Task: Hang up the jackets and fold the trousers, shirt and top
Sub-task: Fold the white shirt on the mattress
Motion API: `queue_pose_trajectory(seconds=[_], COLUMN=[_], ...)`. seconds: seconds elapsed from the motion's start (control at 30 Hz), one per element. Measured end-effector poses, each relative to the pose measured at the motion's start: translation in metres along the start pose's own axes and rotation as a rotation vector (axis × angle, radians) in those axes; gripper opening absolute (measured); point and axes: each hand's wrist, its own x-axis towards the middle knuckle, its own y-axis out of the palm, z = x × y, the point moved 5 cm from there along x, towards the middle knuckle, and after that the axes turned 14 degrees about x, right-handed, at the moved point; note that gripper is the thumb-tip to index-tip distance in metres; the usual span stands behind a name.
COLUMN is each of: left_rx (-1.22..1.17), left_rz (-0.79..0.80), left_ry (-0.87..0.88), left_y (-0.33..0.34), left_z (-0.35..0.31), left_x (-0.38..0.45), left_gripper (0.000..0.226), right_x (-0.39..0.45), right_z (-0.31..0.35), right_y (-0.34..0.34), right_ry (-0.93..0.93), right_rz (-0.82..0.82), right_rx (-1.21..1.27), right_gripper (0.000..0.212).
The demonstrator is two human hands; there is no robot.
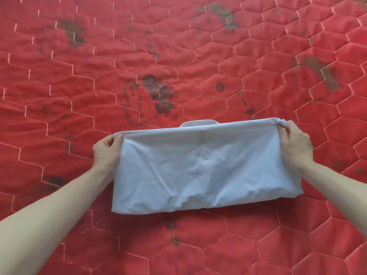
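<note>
A pale blue shirt (204, 171), folded into a wide rectangle, hangs just above the red quilted mattress (178, 56). Its white collar (198, 123) peeks out behind the top fold. My left hand (107, 151) pinches the top left corner of the fold. My right hand (294, 143) pinches the top right corner, where the cloth bunches. The lower edge of the shirt is rumpled and droops toward the mattress.
The red mattress with hexagon stitching fills the whole view. Dark stains (156, 92) mark it in the middle, at the upper left and at the right. No other garments or hangers are in sight.
</note>
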Motion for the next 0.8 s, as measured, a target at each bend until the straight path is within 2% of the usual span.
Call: queue_pose_trajectory(seconds=[0.17,0.3,0.4,0.47,0.5,0.53,0.6,0.67,0.73,0.8], left_rx=[0.168,0.257,0.362,0.533,0.594,0.638,0.703,0.808,0.892,0.955], left_rz=[-0.109,-0.228,-0.328,-0.437,-0.452,-0.424,-0.250,-0.056,0.051,0.085], left_ry=[0.090,-0.003,-0.071,-0.007,0.109,0.276,0.627,0.858,0.932,0.895], left_y=[0.016,0.021,0.018,0.018,0.024,0.035,0.073,0.119,0.157,0.177], left_z=[-0.004,-0.003,-0.005,-0.019,-0.029,-0.040,-0.053,-0.053,-0.049,-0.042], left_x=[0.018,0.030,0.024,0.004,-0.010,-0.028,-0.072,-0.112,-0.133,-0.128], left_gripper=[0.044,0.050,0.029,0.032,0.037,0.041,0.047,0.055,0.061,0.065], right_x=[0.025,0.030,0.028,0.019,0.012,0.001,-0.031,-0.065,-0.089,-0.092], right_z=[-0.010,-0.012,-0.002,0.012,0.023,0.037,0.064,0.082,0.092,0.087], right_y=[0.016,0.023,0.023,0.024,0.027,0.034,0.058,0.093,0.128,0.149], right_ry=[0.011,0.034,0.035,-0.046,-0.138,-0.263,-0.522,-0.680,-0.728,-0.639], right_rz=[-0.021,-0.040,-0.076,-0.107,-0.108,-0.082,0.055,0.216,0.315,0.340], right_rx=[-0.148,-0.201,-0.205,-0.226,-0.217,-0.202,-0.200,-0.241,-0.299,-0.345], right_gripper=[0.044,0.049,0.030,0.039,0.045,0.048,0.051,0.055,0.056,0.059])
